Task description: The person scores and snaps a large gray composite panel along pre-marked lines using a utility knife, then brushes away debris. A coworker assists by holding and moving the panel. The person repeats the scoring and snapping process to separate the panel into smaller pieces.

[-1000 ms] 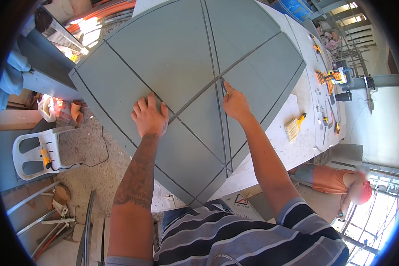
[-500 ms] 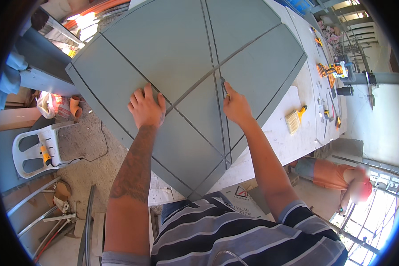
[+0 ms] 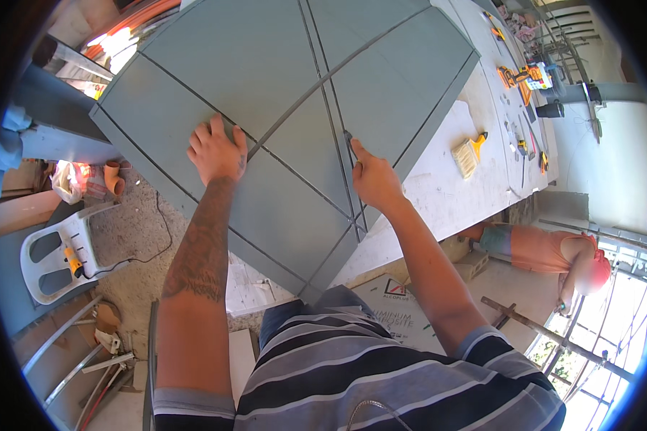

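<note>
A large grey-green panel [image 3: 280, 43], scored with dark grooves, lies in front of me. My left hand [image 3: 218, 152] rests palm down on it, fingers spread, beside a diagonal groove. Pinched in my right hand [image 3: 376, 181] is a small thin dark tool [image 3: 348, 136], with its tip at one of two close, nearly parallel grooves. My forefinger is stretched along the tool; the fingers hide most of it, so its exact kind is unclear.
The panel lies on a white table [image 3: 431, 172] with a wide paintbrush [image 3: 469, 156], a cordless drill [image 3: 532, 75] and small tools on the right. A white plastic chair [image 3: 54, 251] holds a corded yellow tool. A person [image 3: 535, 251] in orange works at the right.
My right hand has slid toward me along the groove with the tool. My left hand stays at about the same spot on the panel. The whole view has shifted slightly.
</note>
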`<action>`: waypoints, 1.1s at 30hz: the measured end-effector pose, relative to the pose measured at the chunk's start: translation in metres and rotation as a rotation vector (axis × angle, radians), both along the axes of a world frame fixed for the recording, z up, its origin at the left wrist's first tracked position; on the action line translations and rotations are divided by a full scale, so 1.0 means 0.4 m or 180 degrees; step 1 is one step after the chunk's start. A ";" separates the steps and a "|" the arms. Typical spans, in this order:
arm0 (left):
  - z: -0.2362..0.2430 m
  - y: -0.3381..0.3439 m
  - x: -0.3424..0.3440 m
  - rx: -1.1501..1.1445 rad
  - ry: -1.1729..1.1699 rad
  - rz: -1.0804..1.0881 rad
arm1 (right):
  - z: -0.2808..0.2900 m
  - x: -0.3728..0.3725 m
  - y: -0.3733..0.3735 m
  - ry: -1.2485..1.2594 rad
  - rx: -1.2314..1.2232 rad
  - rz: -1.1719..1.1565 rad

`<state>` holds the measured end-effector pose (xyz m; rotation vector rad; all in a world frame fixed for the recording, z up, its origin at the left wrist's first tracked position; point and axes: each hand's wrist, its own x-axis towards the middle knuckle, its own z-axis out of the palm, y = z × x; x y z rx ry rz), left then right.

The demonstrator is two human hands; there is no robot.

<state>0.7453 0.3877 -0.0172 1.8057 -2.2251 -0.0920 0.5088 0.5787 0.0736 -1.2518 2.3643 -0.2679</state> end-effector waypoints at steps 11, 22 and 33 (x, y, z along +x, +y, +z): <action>0.005 0.001 -0.005 0.0104 -0.0121 0.0073 | 0.006 0.075 0.211 0.0023 0.0177 0.0003; -0.014 -0.002 0.002 -0.0062 0.0016 0.0039 | 0.029 0.132 0.397 0.0001 0.0511 0.0091; 0.023 0.005 -0.008 0.0284 -0.0162 0.0040 | 0.019 0.142 0.442 -0.0030 0.0610 0.0091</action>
